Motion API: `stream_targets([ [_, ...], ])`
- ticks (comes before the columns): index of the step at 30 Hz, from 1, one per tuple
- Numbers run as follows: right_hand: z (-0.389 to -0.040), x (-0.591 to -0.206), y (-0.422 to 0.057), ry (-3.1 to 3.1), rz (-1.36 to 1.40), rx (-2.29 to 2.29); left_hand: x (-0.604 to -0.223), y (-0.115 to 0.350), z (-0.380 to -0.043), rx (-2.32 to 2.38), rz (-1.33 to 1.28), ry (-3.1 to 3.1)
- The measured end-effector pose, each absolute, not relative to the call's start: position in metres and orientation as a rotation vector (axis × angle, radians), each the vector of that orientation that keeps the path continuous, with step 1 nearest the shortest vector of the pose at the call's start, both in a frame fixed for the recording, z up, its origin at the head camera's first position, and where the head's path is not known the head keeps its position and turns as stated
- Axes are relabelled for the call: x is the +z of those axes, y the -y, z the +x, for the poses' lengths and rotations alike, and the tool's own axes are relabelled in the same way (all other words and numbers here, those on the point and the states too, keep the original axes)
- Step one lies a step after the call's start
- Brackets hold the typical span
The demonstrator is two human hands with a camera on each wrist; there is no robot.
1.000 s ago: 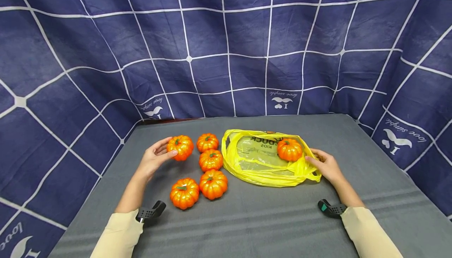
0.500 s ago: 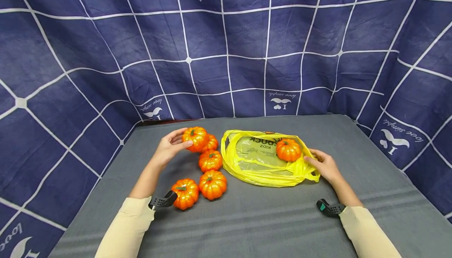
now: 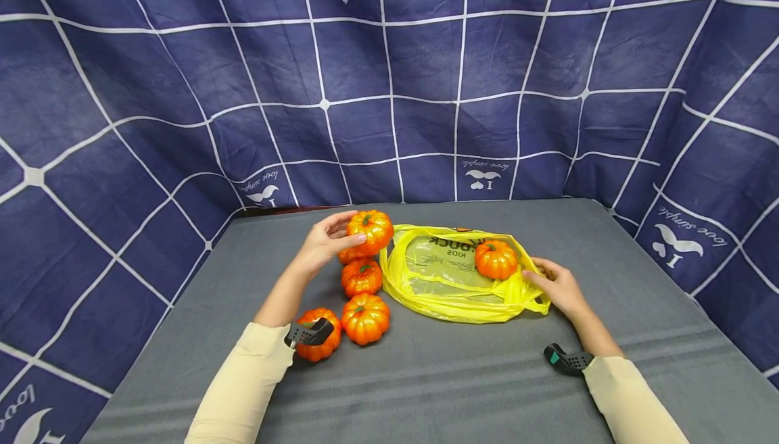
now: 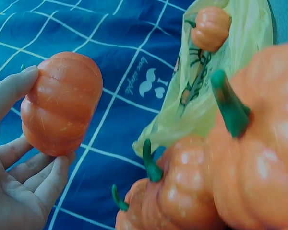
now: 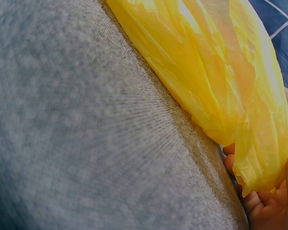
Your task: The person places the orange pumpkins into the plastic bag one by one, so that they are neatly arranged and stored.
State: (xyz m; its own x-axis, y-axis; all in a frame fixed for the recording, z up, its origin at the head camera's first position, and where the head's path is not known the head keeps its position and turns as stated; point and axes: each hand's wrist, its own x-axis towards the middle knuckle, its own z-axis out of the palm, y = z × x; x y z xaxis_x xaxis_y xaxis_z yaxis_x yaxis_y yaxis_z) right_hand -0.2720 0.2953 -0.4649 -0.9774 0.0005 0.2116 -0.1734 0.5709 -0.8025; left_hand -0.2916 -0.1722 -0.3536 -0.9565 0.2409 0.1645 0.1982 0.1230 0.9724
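Observation:
My left hand (image 3: 324, 244) grips a small orange toy pumpkin (image 3: 372, 229) between thumb and fingers, lifted above the table. In the left wrist view, that pumpkin (image 4: 65, 103) is turned sideways in the fingers. Below and nearer lie several more pumpkins (image 3: 365, 319); one is partly behind the held pumpkin, another partly behind the wrist strap. A yellow plastic bag (image 3: 450, 313) lies with its mouth spread, one pumpkin (image 3: 497, 259) inside at its right. My right hand (image 3: 562, 288) holds the bag's right edge. In the right wrist view, yellow plastic (image 5: 261, 158) covers part of the fingers.
A grey cloth covers the table (image 3: 462, 383). Blue curtain (image 3: 426, 119) with white grid lines hangs behind the table and along both sides. Each wrist wears a black strap (image 3: 310, 331).
My left hand has carried its pumpkin rightward and slightly away, past the far pumpkin of the row, up to the bag's left edge. The right hand stays at the bag.

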Motion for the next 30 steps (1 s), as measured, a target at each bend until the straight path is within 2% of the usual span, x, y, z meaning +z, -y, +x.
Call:
stream_targets([
  [30,-0.270,-0.460,-0.293,2.637,0.118,1.359,-0.358,0.074,-0.307,1.971,0.546,-2.245],
])
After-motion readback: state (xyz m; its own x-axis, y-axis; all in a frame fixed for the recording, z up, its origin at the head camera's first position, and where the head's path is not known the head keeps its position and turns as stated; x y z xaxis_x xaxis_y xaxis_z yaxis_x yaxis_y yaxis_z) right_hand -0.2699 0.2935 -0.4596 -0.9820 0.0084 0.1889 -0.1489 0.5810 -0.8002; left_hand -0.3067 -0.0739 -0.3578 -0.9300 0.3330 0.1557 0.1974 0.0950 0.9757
